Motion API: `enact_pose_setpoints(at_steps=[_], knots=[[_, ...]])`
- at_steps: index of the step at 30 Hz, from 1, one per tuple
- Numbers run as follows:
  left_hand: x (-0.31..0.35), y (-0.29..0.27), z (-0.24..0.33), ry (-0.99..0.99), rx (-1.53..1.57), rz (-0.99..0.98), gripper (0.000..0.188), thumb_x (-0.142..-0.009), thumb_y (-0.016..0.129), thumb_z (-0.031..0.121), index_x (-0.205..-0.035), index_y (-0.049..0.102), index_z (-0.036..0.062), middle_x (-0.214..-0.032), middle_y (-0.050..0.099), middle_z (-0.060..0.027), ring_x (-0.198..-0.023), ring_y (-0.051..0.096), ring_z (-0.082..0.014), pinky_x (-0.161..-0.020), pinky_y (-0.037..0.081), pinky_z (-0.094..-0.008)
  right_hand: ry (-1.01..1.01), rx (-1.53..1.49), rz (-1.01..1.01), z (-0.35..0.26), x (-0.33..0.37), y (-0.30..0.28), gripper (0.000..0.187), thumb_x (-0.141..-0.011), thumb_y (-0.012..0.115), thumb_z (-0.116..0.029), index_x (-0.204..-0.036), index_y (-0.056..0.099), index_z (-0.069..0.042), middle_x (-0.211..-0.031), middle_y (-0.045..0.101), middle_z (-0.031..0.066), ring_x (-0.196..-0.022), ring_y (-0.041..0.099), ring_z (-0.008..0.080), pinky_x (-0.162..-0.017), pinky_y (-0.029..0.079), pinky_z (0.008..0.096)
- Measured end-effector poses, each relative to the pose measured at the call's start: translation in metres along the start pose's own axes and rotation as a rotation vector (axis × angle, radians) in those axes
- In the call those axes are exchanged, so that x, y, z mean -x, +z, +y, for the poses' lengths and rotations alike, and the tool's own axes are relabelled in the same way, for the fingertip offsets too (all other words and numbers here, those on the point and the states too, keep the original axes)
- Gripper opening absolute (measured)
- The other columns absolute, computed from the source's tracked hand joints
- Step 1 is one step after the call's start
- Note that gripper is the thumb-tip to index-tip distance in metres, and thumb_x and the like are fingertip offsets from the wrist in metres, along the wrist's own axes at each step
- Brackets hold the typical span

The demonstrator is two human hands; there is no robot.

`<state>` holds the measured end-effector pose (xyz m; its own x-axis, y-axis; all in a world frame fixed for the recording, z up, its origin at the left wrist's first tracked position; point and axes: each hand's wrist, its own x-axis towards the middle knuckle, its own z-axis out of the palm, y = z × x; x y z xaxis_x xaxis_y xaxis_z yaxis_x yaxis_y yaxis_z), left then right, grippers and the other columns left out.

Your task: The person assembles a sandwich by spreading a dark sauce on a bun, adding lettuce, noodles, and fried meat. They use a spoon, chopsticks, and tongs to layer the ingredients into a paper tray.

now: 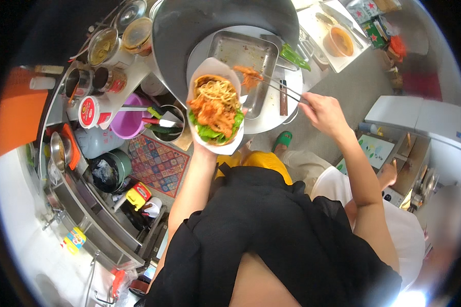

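My left hand is wrapped round the lower part of a white paper sleeve. Inside it sits a filled flatbread with lettuce, orange-red meat and pale shredded strips on top. Just right of the sleeve, two thin dark rods grip a piece of orange-red meat; my right hand closes on their near end. Whether they are tongs or chopsticks, I cannot tell. Below the meat lies a shallow metal tray with oily residue, partly hidden by the sleeve.
A brown-handled tool and green peppers lie beside the tray. At upper right, a white tray holds an orange container. Leftward are a purple basin and a pot with knives. A white-clad person stands close on my right.
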<state>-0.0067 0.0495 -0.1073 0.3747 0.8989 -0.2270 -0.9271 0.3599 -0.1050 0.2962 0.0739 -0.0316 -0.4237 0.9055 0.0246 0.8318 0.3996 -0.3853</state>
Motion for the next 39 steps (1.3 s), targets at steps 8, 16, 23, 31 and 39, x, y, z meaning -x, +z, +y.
enact_pose_setpoints(at_steps=[8,16,23,31,39], knots=[[-0.036,0.012,0.006,-0.055,0.021,-0.012,0.06,-0.096,0.042,0.053,-0.144,0.041,0.0178,-0.142,0.047,-0.0127,-0.126,0.05,-0.0357,-0.104,0.039,-0.0624,0.147,-0.065,0.129,-0.071,-0.009,-0.072,0.023,-0.085,0.068,-0.013,-0.104,0.064,-0.002,-0.075,0.062,0.0137,-0.059,0.062,0.0249,-0.058,0.049,0.0325],[-0.05,0.028,0.012,-0.029,-0.148,0.062,0.058,-0.095,0.042,0.05,-0.138,0.046,0.0109,-0.136,0.052,-0.0126,-0.121,0.054,-0.0308,-0.101,0.046,-0.0513,-0.042,0.056,0.004,-0.084,0.004,-0.049,0.03,-0.083,0.069,-0.011,-0.11,0.059,-0.004,-0.074,0.059,0.0105,-0.065,0.061,0.0286,-0.058,0.048,0.0368],[-0.044,0.038,0.009,-0.058,-0.181,0.072,0.06,-0.095,0.043,0.051,-0.138,0.045,0.0091,-0.136,0.052,-0.0136,-0.121,0.055,-0.03,-0.101,0.047,-0.0487,-0.127,0.099,-0.066,-0.078,0.001,-0.063,0.028,-0.084,0.066,-0.01,-0.11,0.057,-0.005,-0.072,0.055,0.0089,-0.065,0.06,0.0281,-0.057,0.046,0.0388],[-0.035,0.047,0.005,-0.173,-0.039,0.008,0.064,-0.094,0.038,0.053,-0.144,0.039,0.013,-0.141,0.047,-0.0159,-0.125,0.05,-0.0349,-0.104,0.041,-0.0582,-0.189,0.277,-0.117,-0.085,-0.005,-0.09,0.029,-0.084,0.066,-0.012,-0.11,0.054,-0.006,-0.072,0.053,0.0068,-0.067,0.059,0.0255,-0.058,0.047,0.0374],[-0.035,0.043,0.003,-0.179,0.003,-0.008,0.064,-0.094,0.035,0.055,-0.144,0.039,0.0142,-0.142,0.045,-0.0165,-0.126,0.049,-0.0372,-0.101,0.041,-0.0631,-0.184,0.33,-0.106,-0.112,-0.016,-0.128,0.042,-0.077,0.071,-0.009,-0.115,0.054,0.0,-0.08,0.057,0.0111,-0.071,0.058,0.0285,-0.062,0.045,0.0385]])
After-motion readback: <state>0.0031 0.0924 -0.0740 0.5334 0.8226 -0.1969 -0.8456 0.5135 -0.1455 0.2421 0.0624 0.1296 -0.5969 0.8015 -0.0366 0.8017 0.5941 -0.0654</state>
